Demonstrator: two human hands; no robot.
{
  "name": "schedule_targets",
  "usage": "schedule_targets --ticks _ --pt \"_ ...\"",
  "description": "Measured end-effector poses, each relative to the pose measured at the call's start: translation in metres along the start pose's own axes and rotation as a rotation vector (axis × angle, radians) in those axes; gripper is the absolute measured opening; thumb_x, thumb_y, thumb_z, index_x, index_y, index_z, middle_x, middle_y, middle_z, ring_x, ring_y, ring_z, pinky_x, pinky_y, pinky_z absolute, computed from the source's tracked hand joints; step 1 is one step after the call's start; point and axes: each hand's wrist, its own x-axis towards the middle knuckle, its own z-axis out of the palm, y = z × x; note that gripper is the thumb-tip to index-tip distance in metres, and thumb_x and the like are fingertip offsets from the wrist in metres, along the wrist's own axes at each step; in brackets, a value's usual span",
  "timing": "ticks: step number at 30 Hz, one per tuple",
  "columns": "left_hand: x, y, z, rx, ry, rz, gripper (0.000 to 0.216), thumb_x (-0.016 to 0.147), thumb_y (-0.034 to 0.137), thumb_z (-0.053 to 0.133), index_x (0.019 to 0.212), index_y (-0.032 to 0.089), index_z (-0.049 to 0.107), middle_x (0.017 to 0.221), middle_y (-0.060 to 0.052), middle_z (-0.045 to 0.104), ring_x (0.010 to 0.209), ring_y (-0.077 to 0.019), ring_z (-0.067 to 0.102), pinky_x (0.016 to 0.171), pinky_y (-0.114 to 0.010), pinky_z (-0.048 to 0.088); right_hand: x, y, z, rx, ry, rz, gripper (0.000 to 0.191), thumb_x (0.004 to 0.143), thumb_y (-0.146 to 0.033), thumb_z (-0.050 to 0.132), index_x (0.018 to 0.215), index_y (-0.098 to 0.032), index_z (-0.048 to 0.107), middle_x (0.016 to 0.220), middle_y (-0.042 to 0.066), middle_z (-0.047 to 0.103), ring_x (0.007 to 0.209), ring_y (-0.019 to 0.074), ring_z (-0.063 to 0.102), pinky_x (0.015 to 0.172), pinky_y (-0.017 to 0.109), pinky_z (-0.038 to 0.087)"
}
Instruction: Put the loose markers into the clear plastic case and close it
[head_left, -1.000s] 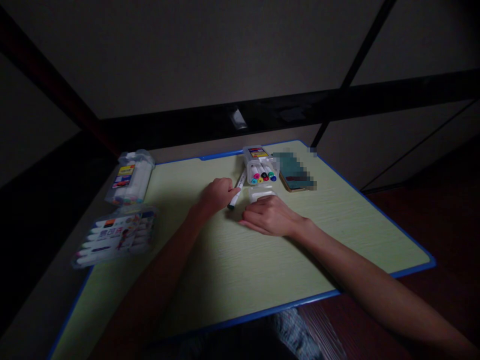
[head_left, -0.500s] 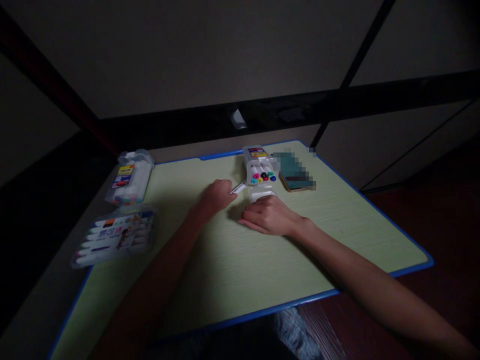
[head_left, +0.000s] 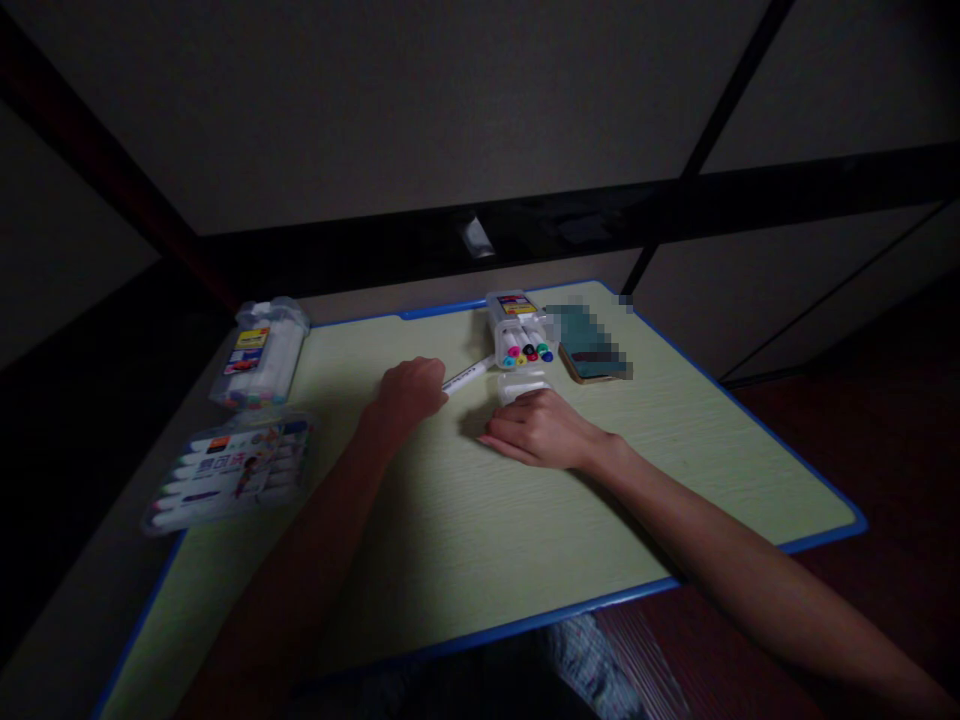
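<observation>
My left hand [head_left: 411, 390] is closed around the near end of a white marker [head_left: 469, 376]. The marker slants up to the right, its far tip by the clear marker case [head_left: 521, 330]. That case lies with its open end toward me, and several coloured marker ends show in it. My right hand [head_left: 536, 430] has its fingers curled at the case's clear flipped-down lid [head_left: 523, 383], covering the lid's near part. The fingertips' hold there is partly hidden.
A green phone-like item [head_left: 592, 345], partly pixelated, lies right of the case. At the left stand another clear marker case [head_left: 262, 355] and a flatter marker box [head_left: 232, 470] overhanging the table edge. The pale table [head_left: 450, 560] has a blue rim, with a wall behind it.
My left hand has moved a little to the left, and more of the white marker's length shows between it and the case. The right hand stays at the lid.
</observation>
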Motion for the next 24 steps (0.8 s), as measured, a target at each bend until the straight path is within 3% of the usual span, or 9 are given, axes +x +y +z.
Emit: schedule_targets --ticks 5,12,24 --pt "0.003 0.005 0.006 -0.035 0.084 0.022 0.027 0.077 0.04 0.049 0.094 0.019 0.053 0.099 -0.007 0.058 0.092 -0.0213 0.053 0.072 -0.029 0.04 0.0 0.0 -0.001 -0.009 -0.03 0.003 0.041 0.091 -0.029 0.028 0.065 -0.016 0.057 0.055 -0.001 0.053 0.047 0.0078 0.041 0.051 0.028 0.024" --pt "0.007 0.006 0.014 -0.015 0.089 0.057 0.023 0.082 0.034 0.043 0.095 0.018 0.052 0.101 -0.008 0.057 0.091 -0.0209 0.053 0.072 -0.029 0.039 0.0 0.0 0.0 -0.015 -0.025 -0.014 0.039 0.091 -0.028 0.029 0.065 -0.016 0.057 0.055 -0.001 0.054 0.047 0.0074 0.04 0.052 0.028 0.022" --pt "0.009 -0.012 0.007 -0.004 0.04 0.169 0.014 0.076 0.023 0.048 0.086 0.017 0.056 0.09 -0.007 0.058 0.088 -0.0183 0.052 0.073 -0.027 0.037 0.001 0.0 -0.002 -0.011 -0.015 -0.014 0.039 0.091 -0.029 0.029 0.065 -0.016 0.055 0.055 -0.002 0.053 0.046 0.0073 0.04 0.051 0.028 0.022"
